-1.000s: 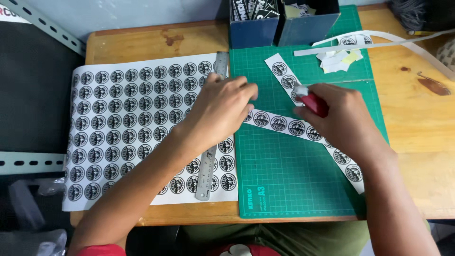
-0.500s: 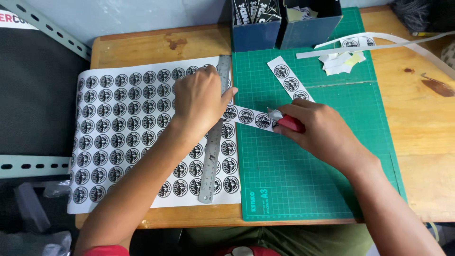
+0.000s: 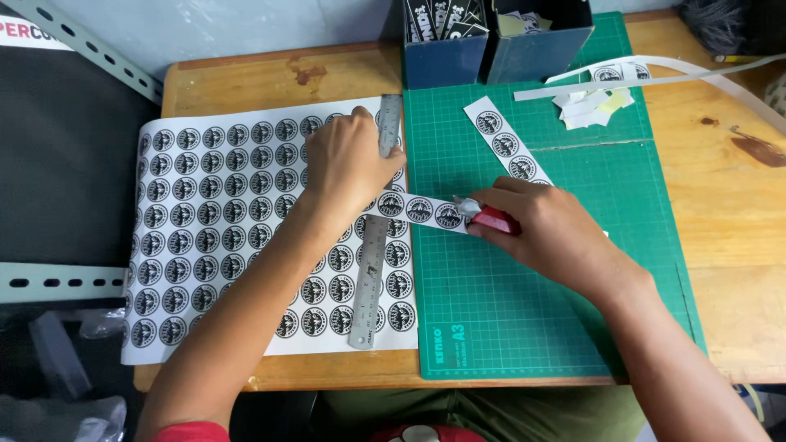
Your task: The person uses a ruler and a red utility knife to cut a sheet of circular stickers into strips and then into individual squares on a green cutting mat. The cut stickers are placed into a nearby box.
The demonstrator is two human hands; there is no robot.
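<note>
Left hand (image 3: 348, 168) lies palm down w/ fingers spread flat, pressing the long steel ruler (image 3: 375, 237) onto the white sheet of round black-and-white stickers (image 3: 213, 221); not gripping anything. Right hand (image 3: 544, 233) is clenched tight round a red-handled craft knife (image 3: 490, 218), tip at the cut strip of round stickers (image 3: 417, 209) that crosses from ruler onto the green gridded cutting mat (image 3: 540, 327). Second sticker strip (image 3: 506, 147) lies diagonal on mat, just above rt hand. Containers at the back: dark blue open box (image 3: 446, 41) w/ upright black printed cards, and next to it another blue box (image 3: 540, 37) w/ pale paper scraps. Both forearms reach in from bottom edge, left angled up-right, rt angled up-left. Wooden table (image 3: 737, 221) underneath.
</note>
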